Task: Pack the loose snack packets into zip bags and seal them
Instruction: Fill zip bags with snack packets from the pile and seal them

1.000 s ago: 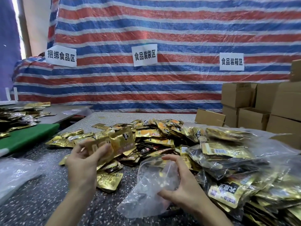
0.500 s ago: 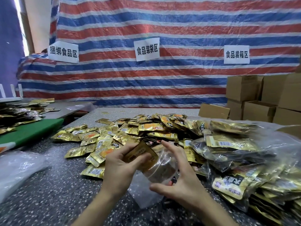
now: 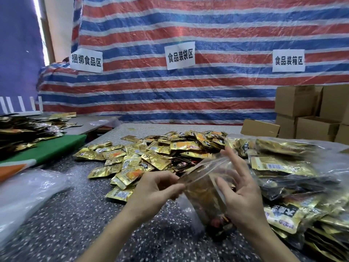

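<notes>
L hand (image 3: 156, 188), R hand (image 3: 243, 197), bare forearms (image 3: 113, 233)

Both bare forearms reach up from the lower edge, converging toward the middle; the left hand (image 3: 156, 188) is curled, its thumb and fingertips pinching the top corner of the zip bag (image 3: 200, 197). The right hand (image 3: 243, 195) stands palm inward at the bag's right side; its fingers are spread and nearly straight.
</notes>
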`<state>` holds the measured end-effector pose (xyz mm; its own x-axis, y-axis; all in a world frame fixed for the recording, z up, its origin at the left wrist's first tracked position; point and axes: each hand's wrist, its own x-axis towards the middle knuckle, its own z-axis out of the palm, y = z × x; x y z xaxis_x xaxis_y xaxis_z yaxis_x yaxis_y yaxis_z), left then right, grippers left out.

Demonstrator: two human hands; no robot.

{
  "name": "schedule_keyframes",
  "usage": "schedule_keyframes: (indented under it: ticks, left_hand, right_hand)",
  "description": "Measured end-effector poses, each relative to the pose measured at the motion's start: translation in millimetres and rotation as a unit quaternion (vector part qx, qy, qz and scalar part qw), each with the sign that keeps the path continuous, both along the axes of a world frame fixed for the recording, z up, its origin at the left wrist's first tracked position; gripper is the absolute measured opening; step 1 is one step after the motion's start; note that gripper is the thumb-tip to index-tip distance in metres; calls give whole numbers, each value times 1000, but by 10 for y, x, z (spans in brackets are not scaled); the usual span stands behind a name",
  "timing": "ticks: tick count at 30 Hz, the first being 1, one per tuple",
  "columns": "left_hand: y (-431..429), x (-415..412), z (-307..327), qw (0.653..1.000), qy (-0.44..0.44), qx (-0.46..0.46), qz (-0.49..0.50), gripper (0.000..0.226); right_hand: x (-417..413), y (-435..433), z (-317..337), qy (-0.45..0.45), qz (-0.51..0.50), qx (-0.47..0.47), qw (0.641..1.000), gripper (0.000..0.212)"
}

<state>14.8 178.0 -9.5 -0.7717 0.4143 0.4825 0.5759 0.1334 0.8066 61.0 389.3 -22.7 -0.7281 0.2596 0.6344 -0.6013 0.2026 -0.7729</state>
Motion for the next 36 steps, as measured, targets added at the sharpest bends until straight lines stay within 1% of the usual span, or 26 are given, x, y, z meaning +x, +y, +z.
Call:
schedule_keyframes:
  ticks: [1,3,4,5,9,12,13,15,16,17,18,19,20,21,22,23,25,26,28,30,32,33,34,36]
  left_hand:
    - [18,16,10,998,24,51,24,4]
    - [30,29,51,982,64,163,64,7]
    - [22,19,67,972,75,208,75,8]
    - [10,11,78,966,80,233,82,9]
    - [-25,-16,67,963,96,231,99,10]
    - [-34,0,76,951,128,263,100,7]
    - [-40,-11,79,949,132,273,92,13]
    - [-67,-66,90,951,87,288,68,21]
    - [-97,-117,77,958,52,273,71,20]
    - [-147,-176,51,969,27,226,93,17]
    - [-216,-249,13,984,18,120,132,14]
    - [-295,-325,-35,985,17,-42,169,19]
    - [-364,-385,-92,960,7,-211,181,28]
    - [-422,-413,-136,923,-18,-342,175,39]
    - [-469,-433,-167,888,-46,-425,167,52]
    - [-501,-445,-183,866,-69,-466,165,65]
    - [-508,-459,-198,849,-89,-493,170,83]
    - [-495,-469,-205,838,-78,-511,174,84]
    - [-475,-493,-216,816,-34,-544,192,75]
    - [-480,-503,-213,808,-15,-554,201,71]
    - [-496,-513,-222,817,-18,-542,197,72]
    - [-503,-512,-239,828,-19,-528,189,70]
    - [-504,-506,-263,845,-27,-503,178,69]
    - [-488,-476,-288,889,-54,-424,163,73]
  right_hand:
    - [11,6,15,14,-14,14,1000,77]
    - [19,20,38,32,-38,43,998,76]
    - [21,19,42,35,-39,54,997,76]
    - [22,12,34,38,-37,65,996,77]
    - [31,-30,-7,62,-42,84,994,78]
    - [9,-33,-33,82,-42,77,993,76]
    - [1,-33,-36,79,-32,66,994,76]
    - [-3,-32,-36,72,-25,54,996,75]
    - [-6,-25,-34,72,-28,51,996,74]
    - [-6,-19,-32,74,-30,49,996,74]
    - [-8,-11,-27,73,-32,48,996,74]
    - [-11,-2,-25,70,-33,47,996,74]
    - [-15,6,-27,65,-33,46,996,73]
    - [-21,13,-35,57,-31,43,997,73]
    - [-29,23,-45,49,-28,41,998,73]
    - [-35,26,-54,43,-24,39,998,73]
    - [-36,23,-59,36,-13,36,999,74]
    - [-37,20,-59,38,-5,35,999,74]
    - [-39,6,-57,41,7,34,999,70]
    - [-36,-5,-46,38,13,25,999,65]
    - [-29,-5,-38,40,11,21,999,67]
    - [-26,-7,-37,42,9,23,999,69]
    - [-21,-8,-37,42,8,25,999,70]
    - [-10,-19,-31,42,10,29,999,70]
